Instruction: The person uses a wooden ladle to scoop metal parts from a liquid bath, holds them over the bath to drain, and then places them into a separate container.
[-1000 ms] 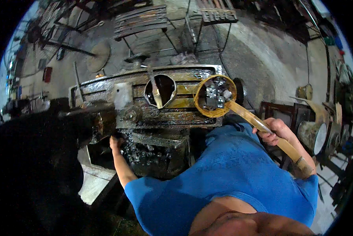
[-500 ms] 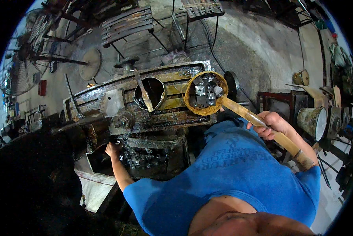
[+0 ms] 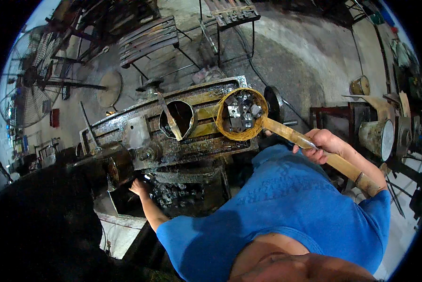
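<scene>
My right hand (image 3: 318, 144) is wrapped round the flat bamboo handle of a ladle-like woven basket (image 3: 221, 127). The round yellow basket sits over the right end of the slotted machine table (image 3: 206, 145), with several grey metal blocks (image 3: 241, 115) in it, some with holes. My left arm reaches down to a dark bin below the table. There my left hand (image 3: 138, 187) is beside a heap of small dark metal pieces (image 3: 175, 193). Its fingertips are in shadow, so whether they grip a piece cannot be made out.
A dark round can (image 3: 193, 113) stands on the machine table, with a flat stick (image 3: 168, 110) across it. Left of it is a metal block fixture (image 3: 138, 134). A pedestal fan (image 3: 30, 75) stands far left, slatted racks (image 3: 150, 40) behind, a bucket (image 3: 377, 137) at right.
The view has shifted slightly, and most things sit a little lower in it. My left hand stays by the metal pieces; my right hand keeps its hold on the basket's handle.
</scene>
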Demonstrator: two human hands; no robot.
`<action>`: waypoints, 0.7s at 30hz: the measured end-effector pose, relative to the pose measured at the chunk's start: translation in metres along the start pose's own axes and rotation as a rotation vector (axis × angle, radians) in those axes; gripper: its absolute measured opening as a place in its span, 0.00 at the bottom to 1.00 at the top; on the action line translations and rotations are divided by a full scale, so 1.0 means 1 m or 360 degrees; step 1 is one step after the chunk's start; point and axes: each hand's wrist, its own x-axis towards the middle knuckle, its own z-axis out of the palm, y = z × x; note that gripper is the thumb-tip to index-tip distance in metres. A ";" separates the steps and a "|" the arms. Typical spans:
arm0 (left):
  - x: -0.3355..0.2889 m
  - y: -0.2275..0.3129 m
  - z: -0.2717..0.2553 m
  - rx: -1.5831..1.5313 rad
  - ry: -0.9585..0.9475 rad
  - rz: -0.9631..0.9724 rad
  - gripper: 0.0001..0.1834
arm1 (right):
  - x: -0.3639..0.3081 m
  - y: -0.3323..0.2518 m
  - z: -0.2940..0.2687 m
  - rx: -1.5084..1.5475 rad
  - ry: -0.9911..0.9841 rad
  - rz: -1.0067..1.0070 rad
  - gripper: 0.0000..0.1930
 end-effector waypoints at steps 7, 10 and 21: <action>-0.049 0.036 -0.076 -0.0927 0.0135 -0.1283 0.27 | 0.003 -0.002 -0.010 0.0010 -0.0284 0.0019 0.25; -0.096 0.080 -0.120 -0.1552 0.0495 -0.1601 0.25 | 0.005 -0.007 -0.015 -0.0007 -0.0389 0.0076 0.24; -0.220 0.206 -0.317 -0.1895 0.1272 0.0342 0.20 | 0.003 -0.021 -0.014 -0.0249 -0.0414 0.0148 0.20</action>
